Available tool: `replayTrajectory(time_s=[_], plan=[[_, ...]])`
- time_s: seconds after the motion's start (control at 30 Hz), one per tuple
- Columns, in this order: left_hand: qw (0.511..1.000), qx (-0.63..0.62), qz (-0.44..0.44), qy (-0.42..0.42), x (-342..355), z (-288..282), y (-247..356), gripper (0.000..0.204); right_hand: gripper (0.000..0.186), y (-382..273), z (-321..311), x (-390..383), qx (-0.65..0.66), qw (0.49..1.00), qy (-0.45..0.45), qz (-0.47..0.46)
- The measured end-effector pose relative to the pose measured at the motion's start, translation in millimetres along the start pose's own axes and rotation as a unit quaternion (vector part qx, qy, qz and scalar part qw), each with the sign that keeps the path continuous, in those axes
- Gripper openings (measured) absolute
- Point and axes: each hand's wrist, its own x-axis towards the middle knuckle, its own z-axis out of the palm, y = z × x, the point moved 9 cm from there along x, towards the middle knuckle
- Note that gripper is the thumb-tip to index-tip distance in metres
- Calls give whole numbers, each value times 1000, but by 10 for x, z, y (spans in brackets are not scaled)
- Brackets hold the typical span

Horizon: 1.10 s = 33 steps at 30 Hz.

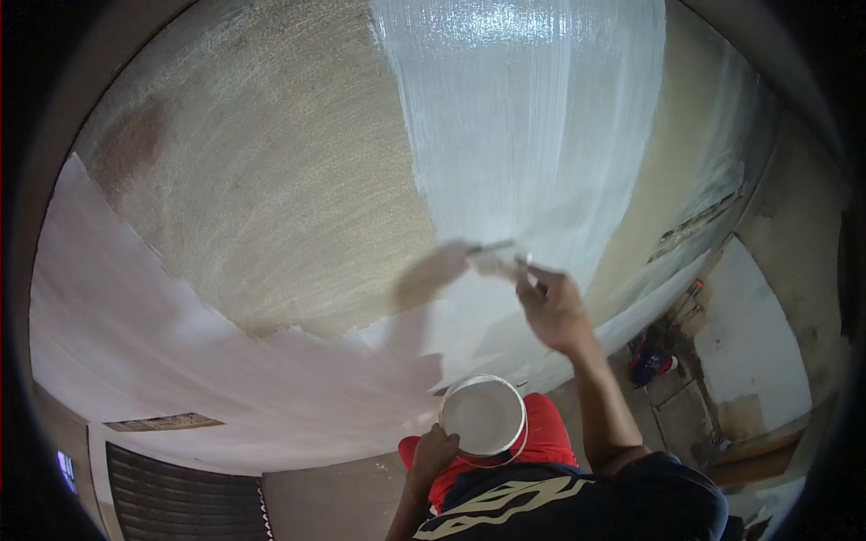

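My right hand [552,311] is closed around the handle of a paintbrush [496,262], raised in front of the wall. The brush is slightly blurred, and whether its bristles touch the wall I cannot tell. Behind it runs a wide, wet-looking stripe of white paint [532,117]. My left hand [437,448] grips the left side of a white bucket [465,453], held close to my body above my red-clad legs. Pale paint [484,415] fills the inside of the bucket.
Left of the white stripe lies a bare beige patch of wall [298,171], bordered below by a pale coated band [180,361]. A dark slatted shutter [180,496] stands at lower left. On the right, a dark blue and red item [651,365] lies on the floor near a white panel [753,338].
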Motion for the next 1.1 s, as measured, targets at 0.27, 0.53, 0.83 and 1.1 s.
replayTrajectory(time_s=[0.27, 0.53, 0.83, 1.1], plan=[[1000, -10, -7, 11, 20, -28, 7, 50, 31, -1418, -984, 335, 86, 980, 115, -139], [1000, 25, 15, -6, -12, -60, 86, 52, 30, -168, -395, 368, -41, 973, 157, -166], [1000, 11, -18, -6, 46, -104, 24, 50, 39, 1763, 344, -703, -2, 995, 1, 103], [1000, 18, -3, 7, -69, -173, 217, 52, 31, 881, -448, -47, -75, 991, 11, 115]])
